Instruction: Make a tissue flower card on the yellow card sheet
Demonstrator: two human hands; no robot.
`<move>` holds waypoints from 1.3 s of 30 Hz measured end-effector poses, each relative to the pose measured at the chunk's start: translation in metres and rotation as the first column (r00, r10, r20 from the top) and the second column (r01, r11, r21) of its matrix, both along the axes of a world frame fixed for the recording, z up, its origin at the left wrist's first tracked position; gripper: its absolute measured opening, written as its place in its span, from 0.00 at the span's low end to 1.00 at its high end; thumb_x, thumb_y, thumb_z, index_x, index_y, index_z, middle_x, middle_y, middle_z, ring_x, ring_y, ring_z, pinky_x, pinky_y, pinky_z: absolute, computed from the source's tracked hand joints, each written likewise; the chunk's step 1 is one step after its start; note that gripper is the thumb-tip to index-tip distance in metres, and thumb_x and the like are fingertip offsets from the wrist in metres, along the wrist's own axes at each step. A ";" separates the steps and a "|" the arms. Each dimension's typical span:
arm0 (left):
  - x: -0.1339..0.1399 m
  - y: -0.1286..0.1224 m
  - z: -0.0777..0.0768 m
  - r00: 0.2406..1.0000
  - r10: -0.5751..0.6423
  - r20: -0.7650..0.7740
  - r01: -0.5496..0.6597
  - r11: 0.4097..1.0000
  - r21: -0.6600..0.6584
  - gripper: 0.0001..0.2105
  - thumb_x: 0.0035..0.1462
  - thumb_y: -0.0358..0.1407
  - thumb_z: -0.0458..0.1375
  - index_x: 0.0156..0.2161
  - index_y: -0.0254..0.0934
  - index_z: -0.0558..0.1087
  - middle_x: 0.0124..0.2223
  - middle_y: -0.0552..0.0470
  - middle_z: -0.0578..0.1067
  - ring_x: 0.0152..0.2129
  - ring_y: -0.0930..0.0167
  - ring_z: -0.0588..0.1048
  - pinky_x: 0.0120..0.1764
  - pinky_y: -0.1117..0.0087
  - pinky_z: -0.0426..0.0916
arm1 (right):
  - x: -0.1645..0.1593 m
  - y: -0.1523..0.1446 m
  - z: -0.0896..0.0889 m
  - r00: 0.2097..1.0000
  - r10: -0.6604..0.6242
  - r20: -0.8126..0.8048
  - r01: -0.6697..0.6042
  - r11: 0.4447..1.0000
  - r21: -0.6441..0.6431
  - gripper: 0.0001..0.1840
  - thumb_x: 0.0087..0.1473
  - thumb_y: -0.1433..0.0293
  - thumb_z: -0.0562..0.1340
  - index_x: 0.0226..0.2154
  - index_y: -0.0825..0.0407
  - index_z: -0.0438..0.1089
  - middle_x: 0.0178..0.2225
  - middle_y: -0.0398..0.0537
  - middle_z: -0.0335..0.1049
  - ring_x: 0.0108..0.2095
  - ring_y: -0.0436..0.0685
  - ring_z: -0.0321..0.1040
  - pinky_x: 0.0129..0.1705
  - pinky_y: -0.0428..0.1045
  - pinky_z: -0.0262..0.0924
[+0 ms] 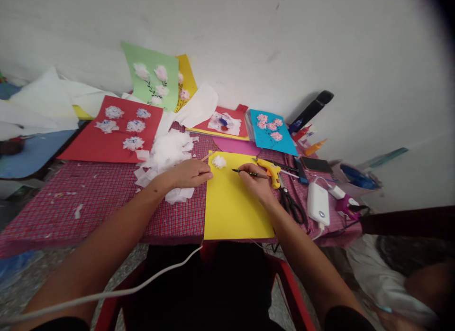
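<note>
A yellow sheet of paper [234, 203] lies in front of me with a white crumpled-paper flower [219, 161] near its top left. My right hand [254, 179] is closed around a dark pen [249, 173], whose tip points left toward the flower, just over the sheet. I cannot tell whether the tip touches the paper. At the sheet's left edge rests my left hand [194, 173], fingers curled together; whatever may be inside them is hidden. Beside it are a thin stick [207, 156] and a heap of white tissue pieces [170, 151].
Right of the sheet lie a yellow glue gun [270, 172], black-handled scissors [293, 205] and a white power bank [318, 204]. Red [88, 132], green [149, 60] and blue [266, 136] flower cards stand behind. A white cable [142, 286] crosses my lap. Another person's sleeve [377, 269] shows lower right.
</note>
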State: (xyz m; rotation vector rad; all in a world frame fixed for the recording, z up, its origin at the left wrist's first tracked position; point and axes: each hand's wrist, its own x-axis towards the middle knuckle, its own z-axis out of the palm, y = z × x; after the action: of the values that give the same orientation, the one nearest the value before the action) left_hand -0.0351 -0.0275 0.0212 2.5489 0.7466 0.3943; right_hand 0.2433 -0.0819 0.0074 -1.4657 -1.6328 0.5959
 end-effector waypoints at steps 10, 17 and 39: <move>0.000 -0.001 0.001 1.000 0.007 -0.015 -0.007 1.000 0.001 0.17 0.69 0.42 0.48 0.32 0.37 0.70 0.29 0.51 0.73 0.30 0.69 0.70 0.39 0.66 0.61 | -0.013 0.009 0.002 0.999 -0.012 0.032 0.013 0.999 -0.036 0.04 0.49 0.63 0.60 0.29 0.45 0.69 0.31 0.43 0.74 0.35 0.59 0.69 0.37 0.53 0.65; 0.000 0.000 -0.001 1.000 0.001 -0.011 -0.001 1.000 -0.007 0.17 0.69 0.41 0.48 0.30 0.37 0.69 0.28 0.52 0.71 0.28 0.69 0.68 0.37 0.66 0.60 | -0.001 0.003 -0.006 0.999 0.006 -0.053 -0.006 1.000 -0.006 0.08 0.51 0.65 0.61 0.33 0.45 0.75 0.36 0.46 0.78 0.40 0.60 0.73 0.45 0.55 0.68; 0.000 0.000 -0.001 1.000 -0.010 0.011 0.010 1.000 0.000 0.16 0.69 0.40 0.49 0.30 0.37 0.68 0.28 0.52 0.71 0.27 0.70 0.68 0.37 0.66 0.60 | -0.006 -0.001 -0.005 0.999 0.003 -0.034 -0.003 1.000 0.005 0.09 0.50 0.64 0.61 0.33 0.45 0.77 0.36 0.46 0.80 0.41 0.61 0.74 0.45 0.56 0.69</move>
State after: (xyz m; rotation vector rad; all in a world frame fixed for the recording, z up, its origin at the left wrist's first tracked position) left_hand -0.0348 -0.0271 0.0205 2.5470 0.7289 0.4049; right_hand 0.2373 -0.0826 0.0024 -1.4427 -1.6097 0.6148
